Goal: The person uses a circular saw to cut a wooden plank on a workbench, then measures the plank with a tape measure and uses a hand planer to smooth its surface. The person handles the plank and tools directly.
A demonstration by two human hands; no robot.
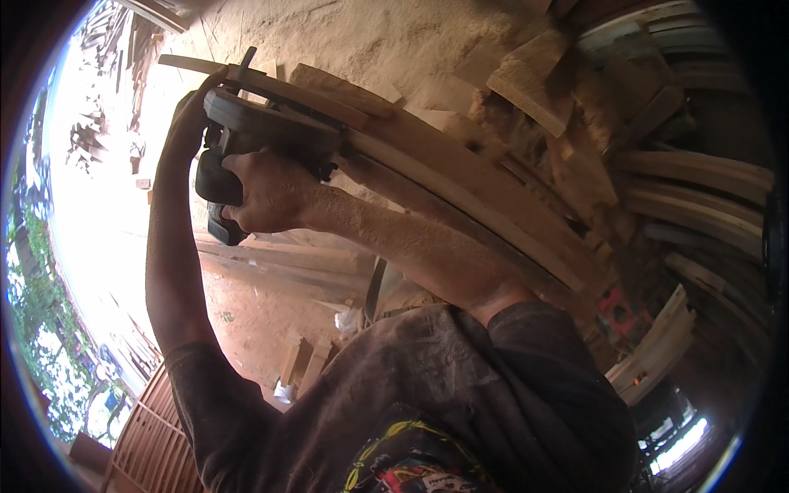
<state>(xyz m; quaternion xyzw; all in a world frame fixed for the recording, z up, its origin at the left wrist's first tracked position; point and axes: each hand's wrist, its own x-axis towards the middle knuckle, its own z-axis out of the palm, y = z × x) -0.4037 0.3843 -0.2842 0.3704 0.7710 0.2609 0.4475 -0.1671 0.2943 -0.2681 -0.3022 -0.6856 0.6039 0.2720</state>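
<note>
A person looks down at their own arms while working wood in a sawdust-covered workshop. Both arms reach up from the lower edge toward ten o'clock.

The right hand sits just left of centre, its fingers wrapped tight around the rear handle of a dark power planer. The left hand, at about ten o'clock, is placed over the front end of the planer; its fingers curl around the front of the tool, but the far side of the grip is hidden, so exactly what they clasp cannot be told.

The planer rests on the upper end of a long, curved plank, which runs from ten o'clock down toward four o'clock across the middle of the view. A thinner strip lies along the plank just above the tool, and its end juts out past the left hand.

Pale sawdust is heaped at twelve o'clock. Offcuts are piled at one o'clock. More curved planks are stacked at three o'clock. At eight o'clock, bright daylight falls on reddish ground with boards lying on it, and a slatted wooden frame stands at seven o'clock. The person's dusty dark shirt fills the six o'clock area.
</note>
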